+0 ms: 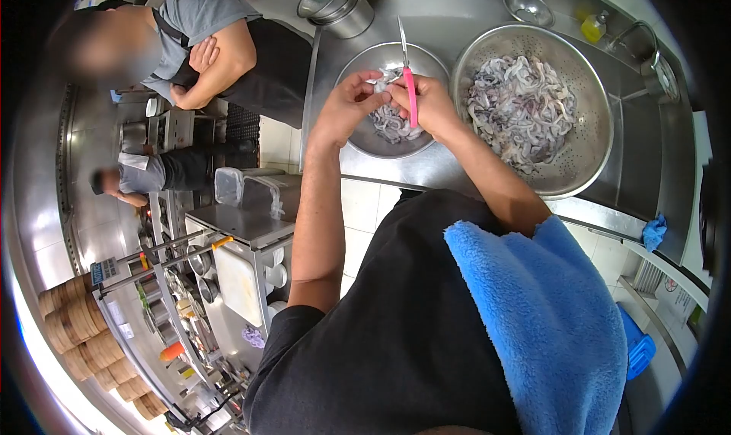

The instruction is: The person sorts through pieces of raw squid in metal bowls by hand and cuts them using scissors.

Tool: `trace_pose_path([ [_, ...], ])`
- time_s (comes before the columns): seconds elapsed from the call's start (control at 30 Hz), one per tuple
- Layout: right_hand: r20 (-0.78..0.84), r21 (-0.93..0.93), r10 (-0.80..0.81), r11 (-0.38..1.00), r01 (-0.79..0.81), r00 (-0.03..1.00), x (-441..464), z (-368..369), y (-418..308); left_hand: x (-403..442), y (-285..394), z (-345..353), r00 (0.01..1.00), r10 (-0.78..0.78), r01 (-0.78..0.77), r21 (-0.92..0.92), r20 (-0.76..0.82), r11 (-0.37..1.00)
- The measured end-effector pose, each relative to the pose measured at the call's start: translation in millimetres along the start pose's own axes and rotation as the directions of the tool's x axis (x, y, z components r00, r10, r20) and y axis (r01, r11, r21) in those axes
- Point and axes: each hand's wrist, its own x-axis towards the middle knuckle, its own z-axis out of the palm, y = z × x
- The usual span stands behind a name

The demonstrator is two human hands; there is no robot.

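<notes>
So the person's left grip point(350, 109) is pinching a small slippery grey-white piece of squid-like seafood point(390, 76), near the top middle of the frame. The right grip point(428, 106) is wrapped round a pair of pink-handled metal scissors point(412, 100), blades pointing at the top edge, and its fingertips are right up against the same piece. All of that's happening over a round shallow silver metal bowl point(364, 142) with a heap of grey-white seafood strips point(396, 129) in it. Just beside it, upper right, there's a big round perforated metal colander point(592, 127) loaded with way more of the stuff, both on a stainless steel bench point(434, 20).

Writing-wise, slim pickings: the small blue rectangular sign point(104, 271) on the left has lettering too tiny to read, and the white printed paper point(668, 305) at lower right shows a round dark mark but nothing I can make out. Can't read any brand on the clear bottle of yellow liquid point(594, 27), upper right, either.
</notes>
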Motion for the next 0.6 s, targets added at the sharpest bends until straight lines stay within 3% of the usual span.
trace_pose_path([
  [0.3,0.080,0.123,0.020,0.992,-0.030,0.997,-4.8,-6.4,-11.1,-7.3,-6.5,10.9,0.998,0.051,-0.060,-0.228,-0.046,0.972],
  [0.6,0.019,0.018,0.089,0.996,-0.089,0.996,1.0,-12.0,-2.8,-7.4,-8.1,7.2,0.986,0.001,0.002,0.015,-0.168,1.000],
])
